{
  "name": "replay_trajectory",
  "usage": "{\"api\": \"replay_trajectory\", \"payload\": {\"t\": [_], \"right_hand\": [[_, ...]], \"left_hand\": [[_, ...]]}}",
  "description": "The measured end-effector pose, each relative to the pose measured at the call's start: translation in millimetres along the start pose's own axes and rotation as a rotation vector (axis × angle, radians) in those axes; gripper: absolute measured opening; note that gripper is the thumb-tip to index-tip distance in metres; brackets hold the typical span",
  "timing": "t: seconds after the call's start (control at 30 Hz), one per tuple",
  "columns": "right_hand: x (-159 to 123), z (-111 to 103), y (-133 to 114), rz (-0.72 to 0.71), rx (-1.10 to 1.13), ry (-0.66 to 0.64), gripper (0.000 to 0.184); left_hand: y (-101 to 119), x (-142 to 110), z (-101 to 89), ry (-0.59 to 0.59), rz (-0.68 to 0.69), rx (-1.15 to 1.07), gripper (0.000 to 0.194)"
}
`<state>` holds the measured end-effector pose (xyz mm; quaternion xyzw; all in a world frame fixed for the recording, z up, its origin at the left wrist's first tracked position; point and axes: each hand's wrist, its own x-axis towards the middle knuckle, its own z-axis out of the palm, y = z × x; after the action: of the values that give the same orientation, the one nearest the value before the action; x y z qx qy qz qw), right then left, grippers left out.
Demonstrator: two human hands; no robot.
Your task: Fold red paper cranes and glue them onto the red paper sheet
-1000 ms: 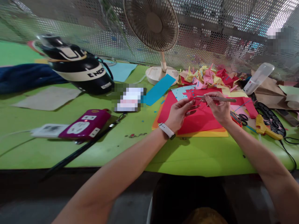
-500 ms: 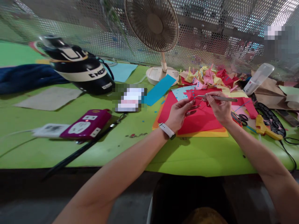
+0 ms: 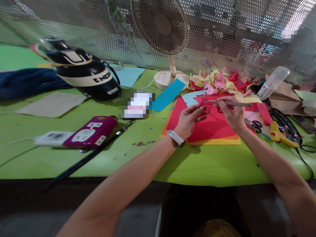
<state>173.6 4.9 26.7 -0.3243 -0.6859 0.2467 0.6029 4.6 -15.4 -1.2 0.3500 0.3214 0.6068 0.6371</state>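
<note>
My left hand (image 3: 189, 120), with a white band on the wrist, is closed round a small red folded paper piece (image 3: 202, 99) held above a stack of red sheets (image 3: 212, 126). My right hand (image 3: 232, 113) pinches metal tweezers (image 3: 230, 103) whose tip points left at that red piece. Both hands hover over the paper stack on the green table (image 3: 123, 158).
A desk fan (image 3: 163, 36) stands behind. A heap of folded coloured paper shapes (image 3: 217, 82), a blue paper strip (image 3: 169, 93), scissors (image 3: 253, 125), a yellow glue gun (image 3: 280, 135), a glue bottle (image 3: 273, 82), a black helmet (image 3: 81, 74) and a purple power strip (image 3: 90, 131) lie around.
The tweezers' tip has shifted very slightly toward the red piece; the hands otherwise stay in place.
</note>
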Motion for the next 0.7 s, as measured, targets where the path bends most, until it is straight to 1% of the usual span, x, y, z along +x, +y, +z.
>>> {"api": "replay_trajectory", "payload": {"t": [0.2, 0.43, 0.53, 0.7], "right_hand": [[-0.7, -0.3, 1.8, 0.005, -0.01, -0.012, 0.016], [-0.5, 0.2, -0.3, 0.023, -0.033, -0.013, 0.026], [-0.4, 0.0, -1.1, 0.019, -0.026, -0.023, 0.024], [0.1, -0.1, -2.0, 0.015, -0.016, -0.027, 0.022]], "left_hand": [[-0.2, -0.2, -0.2, -0.015, 0.007, 0.001, 0.031], [-0.2, -0.1, -0.1, -0.008, 0.005, -0.002, 0.033], [0.0, 0.3, 0.2, -0.003, 0.006, -0.013, 0.034], [0.0, 0.5, -0.3, -0.012, 0.009, -0.012, 0.029]]}}
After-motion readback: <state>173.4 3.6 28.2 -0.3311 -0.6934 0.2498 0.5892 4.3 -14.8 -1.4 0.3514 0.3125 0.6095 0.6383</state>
